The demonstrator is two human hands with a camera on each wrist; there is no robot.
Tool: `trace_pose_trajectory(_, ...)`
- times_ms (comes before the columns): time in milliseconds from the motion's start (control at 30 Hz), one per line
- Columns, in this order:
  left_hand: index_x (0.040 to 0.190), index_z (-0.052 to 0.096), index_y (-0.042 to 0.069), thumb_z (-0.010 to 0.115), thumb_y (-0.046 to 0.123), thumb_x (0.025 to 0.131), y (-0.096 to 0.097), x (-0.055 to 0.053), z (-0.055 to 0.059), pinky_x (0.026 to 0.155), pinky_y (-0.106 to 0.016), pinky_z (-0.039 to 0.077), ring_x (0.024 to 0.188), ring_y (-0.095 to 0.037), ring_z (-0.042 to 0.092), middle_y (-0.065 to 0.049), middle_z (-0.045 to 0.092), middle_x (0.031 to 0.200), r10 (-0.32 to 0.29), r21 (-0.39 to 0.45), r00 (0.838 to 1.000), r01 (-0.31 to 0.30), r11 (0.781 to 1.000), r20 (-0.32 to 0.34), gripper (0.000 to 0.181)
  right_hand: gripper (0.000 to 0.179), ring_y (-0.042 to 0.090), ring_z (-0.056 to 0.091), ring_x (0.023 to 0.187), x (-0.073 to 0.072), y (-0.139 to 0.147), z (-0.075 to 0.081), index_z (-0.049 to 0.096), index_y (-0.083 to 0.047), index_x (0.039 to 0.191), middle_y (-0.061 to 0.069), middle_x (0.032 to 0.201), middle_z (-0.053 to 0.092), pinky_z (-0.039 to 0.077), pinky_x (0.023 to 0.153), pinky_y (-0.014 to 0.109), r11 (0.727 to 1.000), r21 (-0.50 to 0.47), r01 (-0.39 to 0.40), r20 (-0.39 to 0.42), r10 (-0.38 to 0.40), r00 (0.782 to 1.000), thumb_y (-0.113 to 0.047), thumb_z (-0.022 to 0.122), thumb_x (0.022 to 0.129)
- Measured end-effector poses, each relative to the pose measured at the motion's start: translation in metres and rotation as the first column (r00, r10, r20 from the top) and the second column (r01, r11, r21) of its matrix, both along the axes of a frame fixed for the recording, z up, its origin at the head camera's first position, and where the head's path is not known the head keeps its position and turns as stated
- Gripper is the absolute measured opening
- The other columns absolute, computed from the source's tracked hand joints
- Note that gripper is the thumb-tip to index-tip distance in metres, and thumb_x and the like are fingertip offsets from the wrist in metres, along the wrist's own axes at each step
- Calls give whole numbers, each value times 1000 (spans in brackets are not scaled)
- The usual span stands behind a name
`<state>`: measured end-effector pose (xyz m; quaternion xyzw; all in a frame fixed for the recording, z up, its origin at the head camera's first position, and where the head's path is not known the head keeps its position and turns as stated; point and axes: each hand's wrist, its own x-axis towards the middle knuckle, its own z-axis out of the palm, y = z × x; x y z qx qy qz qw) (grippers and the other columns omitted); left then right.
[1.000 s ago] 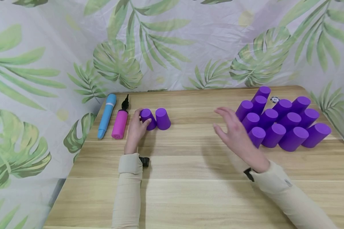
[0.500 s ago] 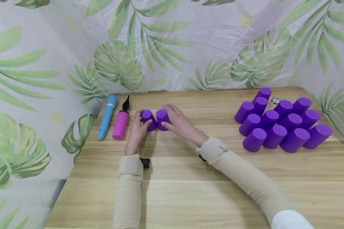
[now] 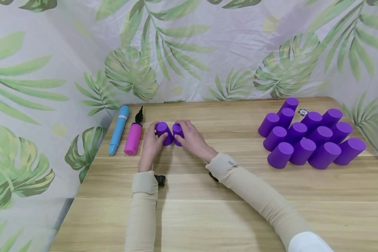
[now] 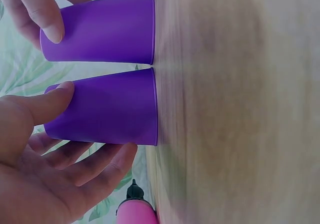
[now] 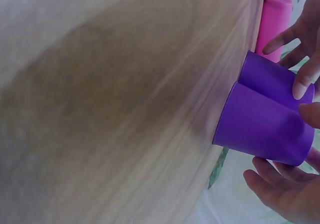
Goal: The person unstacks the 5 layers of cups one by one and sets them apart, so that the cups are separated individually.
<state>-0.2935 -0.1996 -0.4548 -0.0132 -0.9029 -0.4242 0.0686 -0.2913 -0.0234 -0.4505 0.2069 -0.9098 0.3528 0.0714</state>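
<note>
Two purple cups stand upside down side by side on the table, their rims almost meeting. My left hand [image 3: 150,147] holds the left cup [image 3: 165,134], thumb on its near side and fingers around its left side. On the right cup [image 3: 177,130], my right hand [image 3: 193,140] has its thumb at the front and its fingers reaching around the right side. The left wrist view shows the left cup [image 4: 107,108] below the right cup [image 4: 107,28], both rims down at the wood. From the right wrist, the right cup [image 5: 262,124] partly covers the left one.
Left of my left hand lie a pink hand pump [image 3: 133,138] with a black nozzle and a blue stick with a pale band [image 3: 119,129]. Several more upside-down purple cups [image 3: 303,151] are grouped at the right, near a poker chip [image 3: 302,112]. Leaf-patterned cloth [image 3: 189,52] hangs behind the table [image 3: 208,217].
My right hand has moved left from beside the cup group to the right cup and closed around it, bringing it slightly nearer the left cup. The left hand stays on its cup.
</note>
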Motion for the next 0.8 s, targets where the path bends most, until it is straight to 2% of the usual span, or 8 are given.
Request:
trace_pose_trajectory(133,144,34,1,64,12,93,-2,2,-3,105,-48,42,126,-40,47,-23,44,142,13,10,1000,-13,1000,9,60,50,24,57,109,0,-2,-5,46,-10,135,11,124,54,53,88,39,999,32,11,-36,-10,999,-24,66,92)
trace_pose_trajectory(333,145,34,2,64,13,93,-3,4,-9,105,-49,41,126,-41,47,-23,44,142,14,10,1000,-15,1000,27,60,54,26,57,108,1,9,-9,44,-8,136,12,123,55,53,88,41,999,45,20,-35,-19,999,-27,68,90)
trace_pose_trajectory(500,145,34,3,64,13,93,-1,5,-8,105,-50,41,127,-40,46,-22,45,142,16,24,999,-17,1000,29,61,58,29,55,114,7,47,-4,44,-5,138,15,127,54,49,95,43,999,38,38,-15,-38,999,-24,69,89)
trace_pose_trajectory(600,145,34,2,64,13,93,-2,4,-4,105,-50,41,126,-40,47,-23,44,142,11,15,1000,-11,1000,22,61,58,32,55,115,14,77,2,45,-1,136,18,126,54,48,98,44,998,35,57,-34,-56,998,-20,71,88)
trace_pose_trajectory(800,145,34,1,63,14,93,-2,0,0,105,-50,41,125,-40,47,-23,44,142,-2,-3,1000,2,1000,13,61,55,37,57,110,34,130,28,47,5,131,25,120,55,48,96,48,994,43,99,-65,-96,993,-12,73,85)
